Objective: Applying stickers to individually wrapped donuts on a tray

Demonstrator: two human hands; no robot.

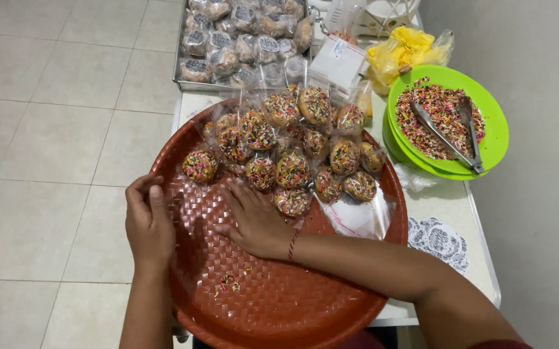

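Note:
A round red woven tray (279,304) lies in front of me on a small white table. Several sprinkle-covered donuts in clear plastic bags (292,152) are heaped on its far half. My left hand (148,223) rests on the tray's left rim, fingers curled, thumb and fingertips pinched together; I cannot tell whether it holds anything. My right hand (253,220) lies flat on the tray, fingers spread, fingertips touching the nearest bagged donuts (261,173). A red thread circles that wrist. Loose sprinkles (229,282) lie on the tray's bare near part.
A green bowl (496,139) of coloured sprinkles with metal tongs (451,139) stands at the right. A metal tray (185,81) of wrapped donuts sits at the back. Yellow plastic bags (402,52), a white box (337,61), round stickers (441,240) lie nearby. Tiled floor at left.

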